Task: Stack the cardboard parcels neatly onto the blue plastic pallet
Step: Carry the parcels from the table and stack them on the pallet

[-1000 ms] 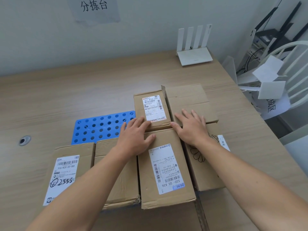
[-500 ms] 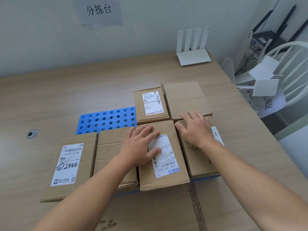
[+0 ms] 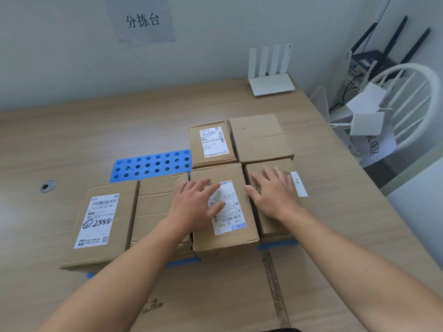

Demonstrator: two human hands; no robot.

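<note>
Left hand (image 3: 195, 207): flat, fingers spread, palm down across the seam between the creased parcel (image 3: 157, 207) and the labelled middle parcel (image 3: 224, 209); gripping nothing. Right hand (image 3: 273, 191): likewise open and flat on the right front parcel (image 3: 275, 226); no hold taken. Step judged in hand: squaring the front row; best done with even downward and inward pressure, sides flush, front edges in line, no tipping. Front row, four parcels side by side, completed by the left parcel (image 3: 100, 224) with its handwritten label. Back row: small labelled parcel (image 3: 211, 143) and plain parcel (image 3: 260, 137), touching. Blue plastic pallet (image 3: 153, 164) on the bench (image 3: 72, 144): holed rear left corner bare, blue edge visible under the front row. Beyond: white router (image 3: 271, 86); white chair (image 3: 407, 104) off the bench.
</note>
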